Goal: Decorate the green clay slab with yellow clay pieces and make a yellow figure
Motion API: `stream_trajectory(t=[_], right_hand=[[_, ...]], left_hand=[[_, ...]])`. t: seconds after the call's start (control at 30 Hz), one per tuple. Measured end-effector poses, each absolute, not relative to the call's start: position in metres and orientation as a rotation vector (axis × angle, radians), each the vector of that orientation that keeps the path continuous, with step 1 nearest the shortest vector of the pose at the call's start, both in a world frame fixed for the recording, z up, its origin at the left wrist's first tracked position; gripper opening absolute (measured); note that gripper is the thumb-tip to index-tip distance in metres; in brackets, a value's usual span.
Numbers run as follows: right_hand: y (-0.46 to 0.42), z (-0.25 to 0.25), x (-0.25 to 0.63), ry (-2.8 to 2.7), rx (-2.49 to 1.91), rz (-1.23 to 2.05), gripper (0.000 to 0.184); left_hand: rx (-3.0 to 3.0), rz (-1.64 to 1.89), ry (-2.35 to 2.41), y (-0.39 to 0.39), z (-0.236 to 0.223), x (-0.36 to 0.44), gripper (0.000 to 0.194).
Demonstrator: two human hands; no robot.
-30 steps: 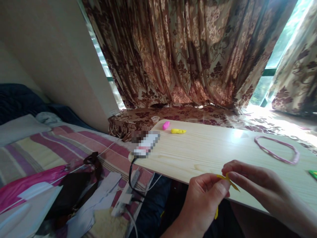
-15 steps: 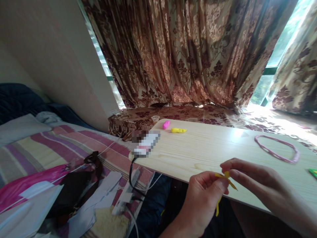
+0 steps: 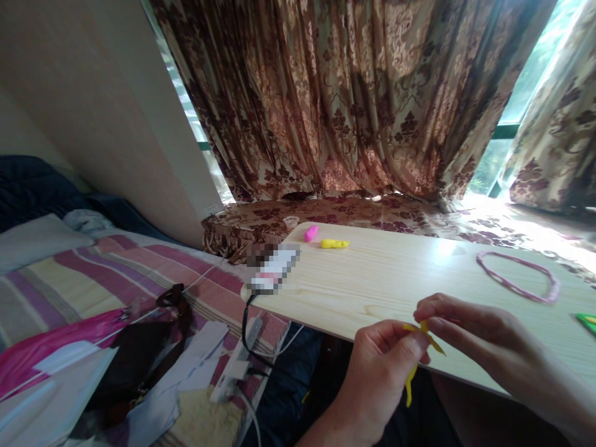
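Observation:
My left hand (image 3: 382, 366) pinches a small piece of yellow modelling clay (image 3: 436, 346) between thumb and forefinger. Thin pointed strips stick out from the clay, and one dangles below the hand. My right hand (image 3: 484, 335) has its thumb and fingertips closed on the top of the same piece. Both hands hover over the front edge of the pale wooden table (image 3: 391, 282). Part of the clay is hidden behind the fingers. Toward the table's far left corner lie a pink clay lump (image 3: 311, 233) and a yellow clay roll (image 3: 334, 244).
A pink ring-shaped loop (image 3: 516, 279) lies on the table's right side, with a green object (image 3: 587, 324) at the frame edge. A blurred-out phone-like device (image 3: 274, 270) with a black cable sits at the left end. Left is a bed (image 3: 153, 261) with papers, a bag and a power strip (image 3: 233, 372).
The right fingertips have closed in on the top of the yellow clay, which showed more openly half a second ago. Both hands have shifted slightly left and up in view.

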State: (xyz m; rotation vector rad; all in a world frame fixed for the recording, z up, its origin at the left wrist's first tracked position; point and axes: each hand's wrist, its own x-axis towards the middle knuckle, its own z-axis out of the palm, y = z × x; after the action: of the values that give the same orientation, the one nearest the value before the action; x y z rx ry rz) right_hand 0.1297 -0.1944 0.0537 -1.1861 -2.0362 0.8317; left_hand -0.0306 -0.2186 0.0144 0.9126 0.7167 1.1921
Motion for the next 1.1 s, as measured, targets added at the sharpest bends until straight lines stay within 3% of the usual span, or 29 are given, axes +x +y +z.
stream_trajectory(t=[0.5, 1.1], right_hand=[[-0.197, 0.066, 0.124, -2.002, -1.139, 0.993, 0.018], [-0.195, 0.062, 0.125, -1.942, -1.110, 1.056, 0.019]], left_hand=[[0.877, 1.197, 0.734, -0.219, 0.012, -0.026, 0.013], [0.856, 1.200, 0.747, -0.214, 0.004, -0.025, 0.019]])
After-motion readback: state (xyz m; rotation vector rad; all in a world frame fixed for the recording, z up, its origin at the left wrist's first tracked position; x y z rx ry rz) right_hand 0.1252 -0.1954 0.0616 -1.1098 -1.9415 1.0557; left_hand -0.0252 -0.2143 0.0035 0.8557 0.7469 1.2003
